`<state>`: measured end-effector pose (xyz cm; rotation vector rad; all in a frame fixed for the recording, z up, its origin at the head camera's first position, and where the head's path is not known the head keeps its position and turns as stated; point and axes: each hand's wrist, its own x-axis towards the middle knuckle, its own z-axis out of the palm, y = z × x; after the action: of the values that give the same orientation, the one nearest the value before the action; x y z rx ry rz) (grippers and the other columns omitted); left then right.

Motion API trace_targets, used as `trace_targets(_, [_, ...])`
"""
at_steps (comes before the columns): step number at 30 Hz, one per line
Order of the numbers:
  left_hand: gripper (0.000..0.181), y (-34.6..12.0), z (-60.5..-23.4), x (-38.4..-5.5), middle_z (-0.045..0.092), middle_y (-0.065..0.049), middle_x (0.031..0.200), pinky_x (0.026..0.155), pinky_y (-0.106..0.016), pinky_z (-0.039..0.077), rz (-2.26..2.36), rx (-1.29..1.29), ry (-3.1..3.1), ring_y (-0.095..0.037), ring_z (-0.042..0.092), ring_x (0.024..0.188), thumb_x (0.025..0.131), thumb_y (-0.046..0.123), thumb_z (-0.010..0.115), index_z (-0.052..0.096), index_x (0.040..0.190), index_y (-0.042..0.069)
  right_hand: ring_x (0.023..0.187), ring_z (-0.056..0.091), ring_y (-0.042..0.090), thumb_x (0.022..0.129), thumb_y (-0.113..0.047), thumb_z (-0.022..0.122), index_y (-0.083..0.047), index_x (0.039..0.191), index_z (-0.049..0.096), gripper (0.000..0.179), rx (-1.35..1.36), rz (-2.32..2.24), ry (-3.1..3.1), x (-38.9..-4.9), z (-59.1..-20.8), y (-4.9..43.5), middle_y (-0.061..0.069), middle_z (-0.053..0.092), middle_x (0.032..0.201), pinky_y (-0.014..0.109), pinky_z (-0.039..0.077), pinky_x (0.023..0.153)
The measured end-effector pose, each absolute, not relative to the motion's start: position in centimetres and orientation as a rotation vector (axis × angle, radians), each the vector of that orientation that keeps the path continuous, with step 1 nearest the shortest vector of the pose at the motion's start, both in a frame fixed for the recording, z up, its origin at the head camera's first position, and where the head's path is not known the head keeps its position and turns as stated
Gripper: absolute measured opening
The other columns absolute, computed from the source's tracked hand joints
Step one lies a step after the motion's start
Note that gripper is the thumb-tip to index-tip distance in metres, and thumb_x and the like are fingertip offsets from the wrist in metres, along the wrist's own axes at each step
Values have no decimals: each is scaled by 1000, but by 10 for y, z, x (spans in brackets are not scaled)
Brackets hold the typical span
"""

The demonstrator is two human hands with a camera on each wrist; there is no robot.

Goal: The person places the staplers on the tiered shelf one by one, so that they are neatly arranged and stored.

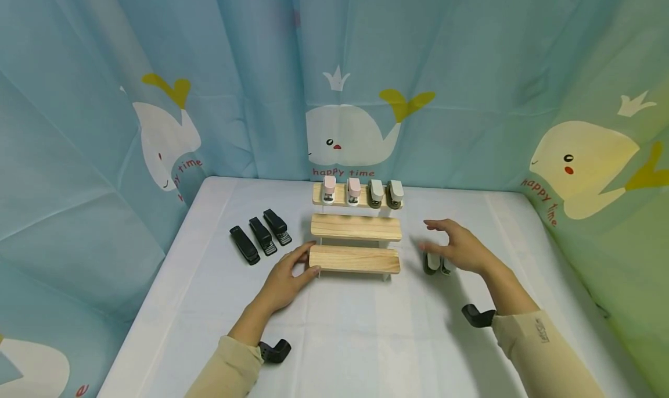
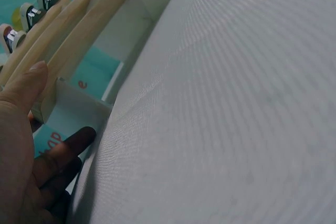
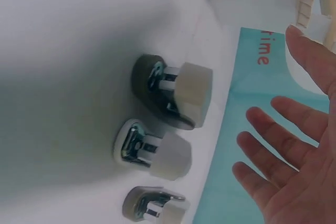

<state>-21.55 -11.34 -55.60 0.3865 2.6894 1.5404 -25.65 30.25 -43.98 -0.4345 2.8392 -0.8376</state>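
A stepped display rack with three wooden planks stands in the middle of the table. My left hand grips the left end of its lowest plank, thumb at the front corner and index finger at the back. In the left wrist view the thumb lies against the wood and other fingers extend beside the rack's white leg. My right hand hovers empty, fingers spread, above several mini staplers. The right wrist view shows a dark-based one, a white one and another dark-based one.
Two pink mini staplers and two pale ones with dark bases stand on the top plank. Three black staplers lie on the white table left of the rack. A blue curtain printed with whales hangs behind the table.
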Motion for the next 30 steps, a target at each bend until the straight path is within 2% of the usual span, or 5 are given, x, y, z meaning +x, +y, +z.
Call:
trace_targets(12, [63,-113,-557,-216,70,7,128,118,-60,37,1527,376,2698,-27,53,139,95,58,68,43,153,49,142,41,54,95,-42,75,4,148,51,74,-453,-749,2844,-251,-448,306,31,48,151,71,36,112])
trace_targets(30, [64,-113,-553,-215,69,9,126,117,-61,37,1529,362,2683,-28,53,139,95,56,69,44,153,48,138,45,55,85,-43,86,5,143,57,81,-444,-627,2835,-247,-457,313,33,51,146,69,39,111])
